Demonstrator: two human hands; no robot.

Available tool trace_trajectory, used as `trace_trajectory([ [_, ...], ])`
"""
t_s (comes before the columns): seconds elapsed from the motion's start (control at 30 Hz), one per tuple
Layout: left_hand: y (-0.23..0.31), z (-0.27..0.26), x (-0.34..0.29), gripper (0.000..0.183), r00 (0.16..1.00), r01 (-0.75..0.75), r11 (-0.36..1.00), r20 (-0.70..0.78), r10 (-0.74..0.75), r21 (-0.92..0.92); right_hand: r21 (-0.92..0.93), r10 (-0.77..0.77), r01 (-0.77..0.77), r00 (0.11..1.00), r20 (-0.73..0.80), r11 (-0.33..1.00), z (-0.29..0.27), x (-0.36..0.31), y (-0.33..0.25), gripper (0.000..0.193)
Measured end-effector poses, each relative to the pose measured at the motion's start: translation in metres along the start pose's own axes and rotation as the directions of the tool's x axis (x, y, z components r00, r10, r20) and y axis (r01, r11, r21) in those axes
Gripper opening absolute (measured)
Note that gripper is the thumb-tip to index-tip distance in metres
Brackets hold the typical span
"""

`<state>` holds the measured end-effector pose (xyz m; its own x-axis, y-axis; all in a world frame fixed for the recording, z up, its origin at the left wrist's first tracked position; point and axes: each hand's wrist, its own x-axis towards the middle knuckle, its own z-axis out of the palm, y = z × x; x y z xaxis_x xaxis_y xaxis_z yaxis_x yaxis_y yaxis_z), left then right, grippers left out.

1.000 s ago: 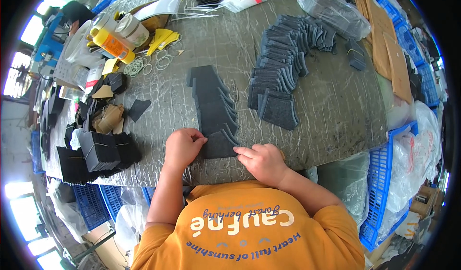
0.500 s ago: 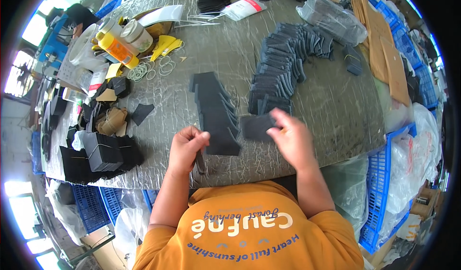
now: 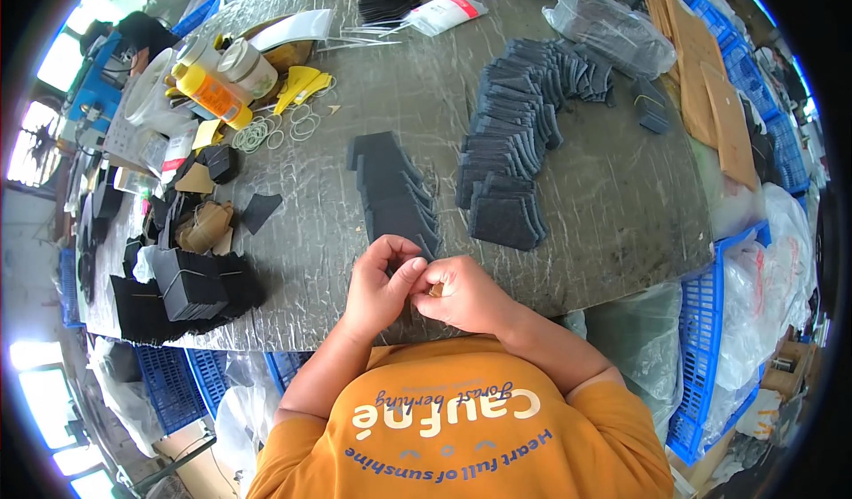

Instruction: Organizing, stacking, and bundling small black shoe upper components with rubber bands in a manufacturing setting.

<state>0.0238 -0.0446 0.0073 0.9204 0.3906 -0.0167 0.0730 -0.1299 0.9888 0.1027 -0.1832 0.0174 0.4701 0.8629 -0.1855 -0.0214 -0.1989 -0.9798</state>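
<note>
My left hand and my right hand meet close to the table's front edge, thumbs and fingers pinched together. Whatever sits between the fingertips is mostly covered by them. Just beyond, a row of overlapping dark grey flat pieces runs away from me; its near end is hidden behind my hands. To the right lies a long curved row of similar dark pieces, fanned out. At that row's near end, a few loosely stacked pieces lie apart from both hands.
At left stand a yellow bottle, jars and rubber bands. Banded black stacks sit front left. A plastic bag and brown cardboard lie far right. A blue crate stands beyond the right edge.
My right hand has left a dark piece at the near end of the curved row and moved left to meet my left hand. The left hand has shifted slightly right.
</note>
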Motion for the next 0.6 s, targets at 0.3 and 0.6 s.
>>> trace_trajectory([
  [0.3, -0.014, -0.013, -0.001, 0.013, 0.978, 0.149, 0.845, 0.203, -0.049, -0.514, 0.515, 0.1, -0.139, 0.99, 0.102, 0.846, 0.001, 0.004, 0.019, 0.007],
  [0.6, 0.005, -0.011, 0.0, 0.007, 0.993, -0.084, 0.994, 0.087, 0.078, 0.065, 0.078, -0.195, 0.201, 0.977, -0.082, 0.976, 0.011, 0.002, 0.015, 0.009],
])
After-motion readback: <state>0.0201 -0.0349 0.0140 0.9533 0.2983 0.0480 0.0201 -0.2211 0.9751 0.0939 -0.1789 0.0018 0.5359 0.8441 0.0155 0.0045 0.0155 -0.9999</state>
